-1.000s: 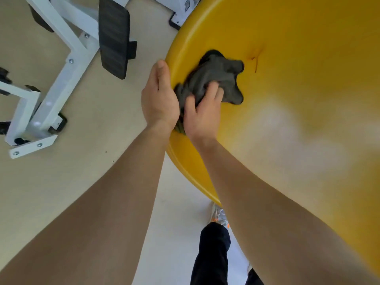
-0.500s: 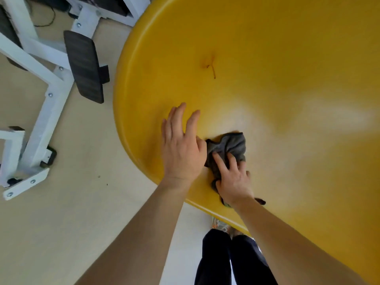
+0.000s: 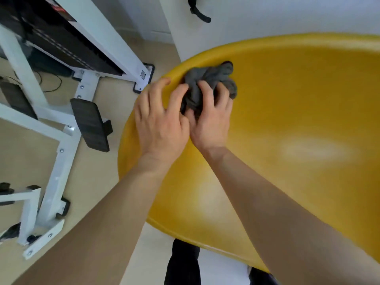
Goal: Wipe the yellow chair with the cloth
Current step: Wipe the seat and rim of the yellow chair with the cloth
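The yellow chair [image 3: 287, 124] is a broad glossy shell filling the right half of the head view. A crumpled grey cloth [image 3: 207, 79] lies bunched on it near the upper left rim. My right hand [image 3: 211, 118] grips the cloth, fingers dug into its folds and pressing it on the shell. My left hand [image 3: 158, 120] rests flat beside it on the rim, fingers spread, its index and thumb touching the cloth's left edge. Part of the cloth is hidden under my right palm.
A white metal frame [image 3: 61, 153] with black foot pads [image 3: 90, 124] stands on the beige floor to the left, close to the chair's rim. A white wall is behind the chair. My dark trouser legs [image 3: 183, 264] show below the chair edge.
Both hands and the cloth have moved from the near lower part of the shell up to its far left rim. The cloth is more bunched. The camera has tilted up.
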### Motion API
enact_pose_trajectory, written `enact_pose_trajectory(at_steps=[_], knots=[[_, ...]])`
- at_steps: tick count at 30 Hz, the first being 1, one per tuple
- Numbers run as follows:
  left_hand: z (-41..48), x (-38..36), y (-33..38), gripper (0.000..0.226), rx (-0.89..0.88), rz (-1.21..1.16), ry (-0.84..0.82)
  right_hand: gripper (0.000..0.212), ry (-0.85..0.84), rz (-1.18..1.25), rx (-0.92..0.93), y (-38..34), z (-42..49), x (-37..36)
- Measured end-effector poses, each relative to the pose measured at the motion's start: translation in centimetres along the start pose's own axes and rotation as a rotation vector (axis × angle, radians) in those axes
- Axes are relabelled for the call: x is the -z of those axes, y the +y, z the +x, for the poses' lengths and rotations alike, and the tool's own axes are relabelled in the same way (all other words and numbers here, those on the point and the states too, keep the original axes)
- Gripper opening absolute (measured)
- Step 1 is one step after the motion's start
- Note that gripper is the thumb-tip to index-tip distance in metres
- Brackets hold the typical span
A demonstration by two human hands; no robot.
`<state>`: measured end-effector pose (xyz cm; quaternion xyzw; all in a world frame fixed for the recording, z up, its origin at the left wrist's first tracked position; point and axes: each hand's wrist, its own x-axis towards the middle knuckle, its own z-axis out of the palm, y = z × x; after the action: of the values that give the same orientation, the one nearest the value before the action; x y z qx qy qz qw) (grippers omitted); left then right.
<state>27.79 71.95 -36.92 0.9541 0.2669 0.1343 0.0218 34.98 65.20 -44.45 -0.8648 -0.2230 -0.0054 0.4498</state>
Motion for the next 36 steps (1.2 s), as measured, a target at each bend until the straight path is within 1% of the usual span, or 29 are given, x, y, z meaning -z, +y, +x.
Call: enact_pose_trajectory(at_steps=[1, 3, 4, 6, 8, 10, 11, 12, 13, 15, 16, 17, 18, 19, 20, 21, 22, 24, 25, 26, 27, 29, 31, 32, 34, 35, 36], knots=[[0.6, -0.1, -0.4, 0.058, -0.017, 0.046, -0.012, 0.053, -0.034, -0.081, 0.014, 0.7, -0.4, -1.5], [0.8, -0.8, -1.4, 0.071, -0.047, 0.108, -0.078, 0.055, -0.191, -0.23, -0.02, 4.0, -3.7, -3.9], [0.7, -1.3, -1.9, 0.076, -0.06, 0.128, -0.103, 0.057, -0.274, -0.301, -0.069, 6.1, -6.2, -4.6], [0.4, -2.1, -2.7, 0.079, -0.08, 0.144, -0.124, 0.058, -0.417, -0.396, -0.178, 9.5, -11.9, -4.7], [0.3, -2.6, -2.8, 0.077, -0.104, 0.15, -0.111, 0.057, -0.489, -0.439, -0.299, 11.0, -16.0, -3.7], [0.1, -2.8, -2.5, 0.074, -0.112, 0.145, -0.104, 0.054, -0.478, -0.418, -0.504, 10.4, -16.3, -3.3], [0.0, -2.8, -2.4, 0.073, -0.104, 0.139, -0.097, 0.051, -0.406, -0.337, -0.622, 9.4, -14.9, -3.7], [-0.1, -2.7, -2.4, 0.071, -0.098, 0.128, -0.087, 0.047, -0.294, -0.203, -0.705, 7.9, -12.6, -4.2], [0.0, -2.6, -2.3, 0.067, -0.096, 0.11, -0.077, 0.044, -0.168, -0.042, -0.735, 5.9, -9.6, -4.8], [0.1, -2.4, -2.2, 0.053, -0.089, 0.065, -0.044, 0.044, 0.082, 0.257, -0.702, 1.3, -2.9, -5.4], [0.2, -2.5, -2.1, 0.047, -0.082, 0.039, -0.012, 0.046, 0.201, 0.36, -0.662, -0.8, 0.1, -5.4], [0.4, -2.5, -2.1, 0.044, -0.078, 0.017, 0.015, 0.047, 0.304, 0.424, -0.613, -2.2, 2.1, -5.0], [0.4, -2.6, -2.1, 0.042, -0.081, 0.011, 0.021, 0.047, 0.35, 0.441, -0.535, -2.7, 2.8, -4.7], [0.3, -2.8, -2.2, 0.042, -0.092, 0.027, 0.003, 0.048, 0.325, 0.396, -0.423, -2.1, 2.1, -4.7], [0.1, -2.9, -2.2, 0.045, -0.105, 0.057, -0.026, 0.049, 0.235, 0.3, -0.328, -0.6, 0.2, -5.0], [-0.1, -3.0, -2.3, 0.051, -0.114, 0.081, -0.052, 0.051, 0.117, 0.17, -0.273, 1.7, -2.5, -5.5], [-0.2, -3.1, -2.3, 0.059, -0.119, 0.093, -0.073, 0.051, 0.007, 0.043, -0.268, 4.4, -5.6, -6.1], [-0.4, -3.3, -2.2, 0.07, -0.125, 0.109, -0.105, 0.053, -0.154, -0.15, -0.371, 9.7, -11.7, -6.1], [-0.6, -3.4, -2.0, 0.073, -0.13, 0.111, -0.123, 0.053, -0.181, -0.192, -0.446, 11.5, -14.1, -5.5], [-0.8, -3.6, -1.8, 0.075, -0.137, 0.098, -0.142, 0.052, -0.168, -0.2, -0.519, 12.8, -15.7, -4.7], [-1.0, -3.9, -1.4, 0.077, -0.151, 0.071, -0.161, 0.049, -0.127, -0.18, -0.602, 13.5, -16.3, -3.8], [-1.4, -4.7, -0.2, 0.081, -0.227, 0.007, -0.214, 0.042, 0.036, -0.107, -0.774, 13.8, -14.4, -2.1], [-1.8, -5.9, 1.4, 0.083, -0.314, -0.033, -0.295, 0.04, 0.275, -0.053, -0.926, 13.8, -8.7, -0.2], [-1.7, -6.6, 2.3, 0.083, -0.327, -0.054, -0.337, 0.042, 0.416, -0.018, -0.967, 13.9, -5.1, 1.1], [-1.0, -7.9, 4.1, 0.08, -0.309, -0.112, -0.41, 0.044, 0.691, 0.02, -0.971, 13.8, 2.2, 4.5], [-0.4, -8.5, 5.0, 0.078, -0.297, -0.144, -0.43, 0.045, 0.812, 0.009, -0.926, 13.6, 5.0, 6.0], [0.2, -9.1, 5.8, 0.076, -0.289, -0.174, -0.43, 0.046, 0.879, -0.007, -0.835, 13.2, 6.7, 7.1]])
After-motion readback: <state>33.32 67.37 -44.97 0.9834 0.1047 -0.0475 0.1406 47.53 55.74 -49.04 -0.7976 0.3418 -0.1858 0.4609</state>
